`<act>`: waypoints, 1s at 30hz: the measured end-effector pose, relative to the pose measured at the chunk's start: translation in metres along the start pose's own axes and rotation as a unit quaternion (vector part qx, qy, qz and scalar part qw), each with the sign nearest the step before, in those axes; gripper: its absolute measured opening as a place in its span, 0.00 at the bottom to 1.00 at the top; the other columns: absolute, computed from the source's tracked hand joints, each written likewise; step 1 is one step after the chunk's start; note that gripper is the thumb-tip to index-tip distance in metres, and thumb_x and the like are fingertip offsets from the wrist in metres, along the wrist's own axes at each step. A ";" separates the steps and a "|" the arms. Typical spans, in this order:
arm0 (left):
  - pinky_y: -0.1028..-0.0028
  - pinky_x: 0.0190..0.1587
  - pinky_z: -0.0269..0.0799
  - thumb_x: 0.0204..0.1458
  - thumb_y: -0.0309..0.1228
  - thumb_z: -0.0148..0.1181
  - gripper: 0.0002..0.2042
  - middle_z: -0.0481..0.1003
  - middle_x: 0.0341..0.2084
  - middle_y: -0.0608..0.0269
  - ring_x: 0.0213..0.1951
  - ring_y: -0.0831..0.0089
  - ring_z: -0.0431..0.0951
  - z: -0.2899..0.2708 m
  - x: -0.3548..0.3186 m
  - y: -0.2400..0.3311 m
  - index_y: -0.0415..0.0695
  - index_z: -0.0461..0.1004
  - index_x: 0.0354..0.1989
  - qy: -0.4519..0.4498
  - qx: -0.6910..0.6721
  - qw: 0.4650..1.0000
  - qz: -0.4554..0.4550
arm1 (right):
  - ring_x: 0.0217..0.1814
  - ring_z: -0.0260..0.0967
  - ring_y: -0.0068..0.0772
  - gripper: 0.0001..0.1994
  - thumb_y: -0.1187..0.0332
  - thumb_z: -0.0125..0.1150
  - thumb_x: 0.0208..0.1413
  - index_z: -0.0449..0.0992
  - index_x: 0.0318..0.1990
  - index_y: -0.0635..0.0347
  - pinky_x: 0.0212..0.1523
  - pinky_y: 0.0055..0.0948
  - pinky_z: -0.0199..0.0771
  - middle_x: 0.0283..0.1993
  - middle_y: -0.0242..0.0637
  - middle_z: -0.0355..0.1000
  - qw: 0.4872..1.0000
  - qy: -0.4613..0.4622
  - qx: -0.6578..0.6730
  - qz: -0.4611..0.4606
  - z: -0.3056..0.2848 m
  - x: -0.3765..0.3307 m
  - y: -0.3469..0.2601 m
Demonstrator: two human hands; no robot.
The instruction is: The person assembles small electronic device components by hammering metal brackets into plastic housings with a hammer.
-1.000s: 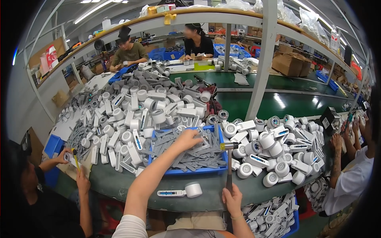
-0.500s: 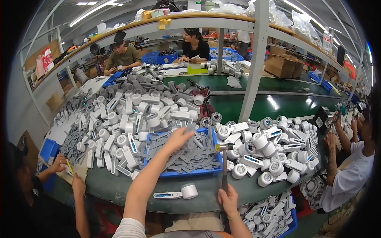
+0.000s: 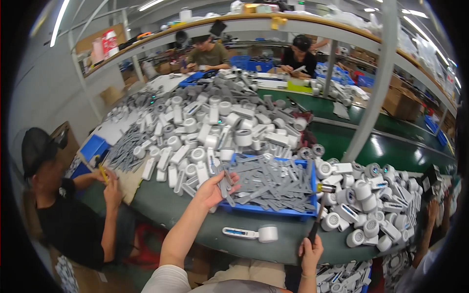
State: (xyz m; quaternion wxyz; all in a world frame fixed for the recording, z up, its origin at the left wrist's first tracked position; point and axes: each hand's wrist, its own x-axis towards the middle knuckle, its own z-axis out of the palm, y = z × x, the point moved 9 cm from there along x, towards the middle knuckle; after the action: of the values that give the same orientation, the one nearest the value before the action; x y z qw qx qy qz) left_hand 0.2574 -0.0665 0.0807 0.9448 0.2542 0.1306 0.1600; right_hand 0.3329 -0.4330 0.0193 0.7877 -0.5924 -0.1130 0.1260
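My left hand (image 3: 213, 188) is closed on a flat grey plastic strip (image 3: 225, 183) at the near left corner of a blue tray (image 3: 273, 211) full of such strips. My right hand (image 3: 310, 254) grips the black handle of a small hammer (image 3: 320, 210), whose metal head points up beside the tray's right edge. A white roller part with a long handle (image 3: 250, 233) lies on the green table in front of me, between both hands.
Heaps of white roller parts (image 3: 215, 127) cover the table to the left and right (image 3: 371, 205). A person in black (image 3: 63, 210) works at my left. Two more people (image 3: 207, 51) sit at the far bench. A slanted metal post (image 3: 376, 83) rises at right.
My left hand pulled back from the tray's middle to its near left corner and closed on a grey strip. The hammer stays upright in my right hand.
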 end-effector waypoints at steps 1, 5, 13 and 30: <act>0.54 0.54 0.70 0.61 0.34 0.47 0.10 0.72 0.46 0.52 0.51 0.58 0.72 -0.009 -0.008 0.012 0.40 0.68 0.42 0.005 0.009 1.000 0.009 | 0.15 0.57 0.17 0.11 0.76 0.52 0.58 0.67 0.48 0.64 0.14 0.17 0.55 0.22 0.29 0.64 1.000 -0.002 0.004 -0.007 -0.002 0.000 0.002; 0.59 0.49 0.72 0.60 0.35 0.49 0.08 0.74 0.40 0.58 0.44 0.64 0.75 -0.064 -0.028 0.068 0.45 0.69 0.42 -0.003 0.019 0.998 0.052 | 0.14 0.55 0.16 0.11 0.74 0.51 0.59 0.66 0.48 0.64 0.12 0.16 0.54 0.22 0.28 0.62 1.000 -0.001 -0.007 -0.014 -0.002 0.001 0.004; 0.64 0.32 0.71 0.61 0.33 0.42 0.07 0.71 0.30 0.62 0.31 0.67 0.72 -0.181 -0.039 0.244 0.46 0.67 0.39 0.157 0.101 0.966 0.177 | 0.16 0.53 0.14 0.00 0.74 0.52 0.59 0.69 0.37 0.59 0.17 0.16 0.51 0.20 0.25 0.61 0.999 -0.016 -0.035 -0.027 0.011 -0.001 -0.010; 0.58 0.57 0.62 0.50 0.43 0.60 0.36 0.66 0.52 0.42 0.55 0.51 0.66 -0.249 -0.077 0.495 0.33 0.53 0.62 0.564 0.589 0.355 0.456 | 0.18 0.53 0.15 0.06 0.73 0.53 0.60 0.68 0.43 0.63 0.17 0.18 0.52 0.22 0.26 0.62 0.998 -0.005 -0.061 0.001 0.018 0.001 -0.009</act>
State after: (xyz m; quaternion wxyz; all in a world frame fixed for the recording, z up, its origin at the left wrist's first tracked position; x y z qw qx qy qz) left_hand -0.0117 0.4202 0.1436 0.0393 0.6164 0.5579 0.5543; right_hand 0.3282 -0.4185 0.0329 0.7491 -0.6390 -0.1245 0.1224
